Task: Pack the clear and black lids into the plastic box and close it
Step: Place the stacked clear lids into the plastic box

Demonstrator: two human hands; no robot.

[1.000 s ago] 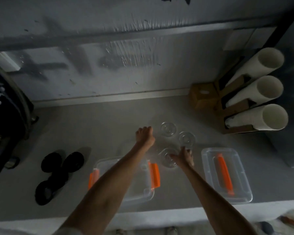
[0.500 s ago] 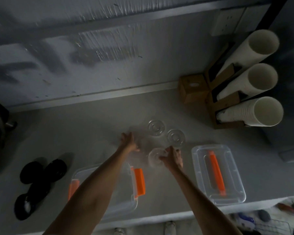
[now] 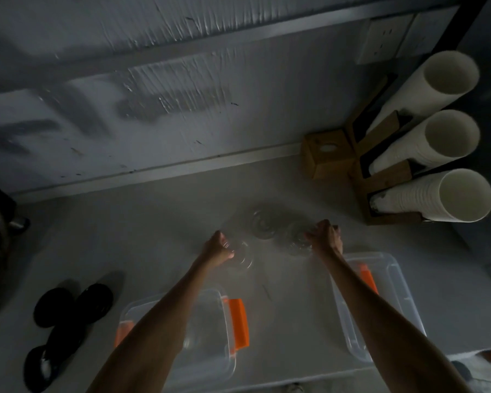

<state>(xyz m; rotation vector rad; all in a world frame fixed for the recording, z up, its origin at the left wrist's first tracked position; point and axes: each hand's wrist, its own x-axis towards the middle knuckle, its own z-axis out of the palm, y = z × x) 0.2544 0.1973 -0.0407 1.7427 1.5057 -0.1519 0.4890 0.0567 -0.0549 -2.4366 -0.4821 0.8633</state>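
Clear lids, blurred in dim light, sit on a grey counter (image 3: 153, 236), one in each hand. The left hand (image 3: 219, 249) curls its fingers round the first clear lid (image 3: 242, 258); the right hand (image 3: 326, 239) pinches the rim of the second clear lid (image 3: 296, 245). The third clear lid (image 3: 262, 224) lies free between the two grips, slightly beyond them. Nearer than the left grip, under that forearm, stands the open plastic box (image 3: 210, 373). The box cover (image 3: 397, 285) lies beneath the right forearm. The black lids (image 3: 68, 316) lie well left of both grips.
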